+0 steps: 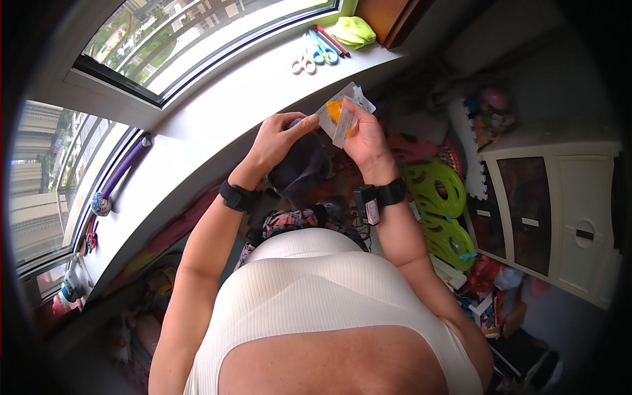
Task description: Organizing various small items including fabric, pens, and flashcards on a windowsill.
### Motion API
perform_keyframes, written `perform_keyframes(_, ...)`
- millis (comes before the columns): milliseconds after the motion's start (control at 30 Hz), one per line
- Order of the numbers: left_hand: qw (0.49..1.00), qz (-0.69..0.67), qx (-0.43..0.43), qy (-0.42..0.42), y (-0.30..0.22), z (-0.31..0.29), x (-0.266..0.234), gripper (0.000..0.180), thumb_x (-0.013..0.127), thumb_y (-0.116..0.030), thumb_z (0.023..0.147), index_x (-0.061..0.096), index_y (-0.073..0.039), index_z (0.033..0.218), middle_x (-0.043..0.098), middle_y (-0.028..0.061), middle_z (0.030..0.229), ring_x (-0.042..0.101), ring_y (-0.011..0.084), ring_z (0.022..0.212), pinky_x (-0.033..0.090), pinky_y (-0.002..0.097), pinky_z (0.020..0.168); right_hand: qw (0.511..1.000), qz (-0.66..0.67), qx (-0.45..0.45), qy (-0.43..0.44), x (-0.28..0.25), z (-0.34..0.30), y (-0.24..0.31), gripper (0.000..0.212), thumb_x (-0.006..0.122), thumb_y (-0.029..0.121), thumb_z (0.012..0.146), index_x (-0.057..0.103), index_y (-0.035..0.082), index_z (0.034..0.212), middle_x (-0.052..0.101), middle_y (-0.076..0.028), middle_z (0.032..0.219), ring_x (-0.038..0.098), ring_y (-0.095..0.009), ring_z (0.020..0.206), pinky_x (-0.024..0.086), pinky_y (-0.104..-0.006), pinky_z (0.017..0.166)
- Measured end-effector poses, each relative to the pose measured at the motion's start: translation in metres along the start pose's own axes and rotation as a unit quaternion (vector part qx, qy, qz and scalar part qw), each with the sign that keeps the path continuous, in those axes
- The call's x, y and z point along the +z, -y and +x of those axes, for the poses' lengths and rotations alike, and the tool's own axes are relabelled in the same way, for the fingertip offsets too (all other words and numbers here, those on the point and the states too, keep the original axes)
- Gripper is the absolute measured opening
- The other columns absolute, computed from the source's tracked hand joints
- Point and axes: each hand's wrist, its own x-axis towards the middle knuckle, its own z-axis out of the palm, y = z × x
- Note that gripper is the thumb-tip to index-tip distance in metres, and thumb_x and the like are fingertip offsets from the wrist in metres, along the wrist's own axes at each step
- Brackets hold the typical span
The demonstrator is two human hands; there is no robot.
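Observation:
In front of me, above the floor, my right hand [366, 139] grips a small bundle of white card pieces [342, 125] between thumb and fingers. A bright orange piece [334, 110] shows among the cards, and a bluish-white scrap sticks out at the top. My left hand [280, 141] is closed, with its thumb tip at the left edge of the white card. Dark purple cloth [303, 164] lies just below the left hand; whether those fingers also touch it, I cannot tell.
White-handled scissors [303, 64], blue-handled scissors [322, 52], red pens [332, 41] and a yellow-green cloth [354, 31] lie on the white windowsill [217, 108]. A purple stick [125, 168] rests farther left. At right are a green plastic piece [444, 187] and a white cabinet [579, 197].

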Motion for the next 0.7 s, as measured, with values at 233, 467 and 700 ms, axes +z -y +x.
perform_keyframes(233, 0.947, 0.239, 0.143, -0.160, -0.011, 0.000, 0.017, 0.029, 0.065, -0.025, 0.089, 0.069, 0.004, 0.093, 0.066, 0.0157, 0.069, 0.063, 0.0203, 0.059, 0.050, 0.0316, 0.061, 0.999, -0.023, -0.031, 0.013, 0.008, 0.019, -0.022, 0.030, 0.069, 0.011, 0.086, 0.059, 0.003, 0.114, 0.065, -0.010, 0.109, 0.062, -0.023, 0.104, 0.051, -0.0395, 0.093)
perform_keyframes(467, 0.927, 0.244, 0.168, -0.232, -0.011, 0.005, 0.021, 0.026, 0.064, -0.025, 0.089, 0.070, 0.000, 0.089, 0.064, 0.0187, 0.069, 0.064, 0.0286, 0.059, 0.048, 0.0336, 0.058, 0.990, 0.022, -0.137, -0.009, 0.037, 0.024, -0.025, 0.046, 0.045, 0.042, 0.101, 0.052, 0.005, 0.126, 0.065, -0.013, 0.111, 0.063, -0.027, 0.103, 0.051, -0.0429, 0.093)
perform_keyframes(700, 0.876, 0.299, 0.244, -0.289, -0.023, 0.009, 0.022, 0.024, 0.061, -0.022, 0.089, 0.067, -0.001, 0.079, 0.063, 0.0164, 0.072, 0.063, 0.0347, 0.064, 0.048, 0.0378, 0.058, 0.994, 0.061, -0.091, -0.010, 0.024, 0.048, -0.033, 0.054, 0.026, 0.050, 0.104, 0.050, 0.011, 0.132, 0.060, -0.010, 0.125, 0.058, -0.027, 0.115, 0.045, -0.0444, 0.100)
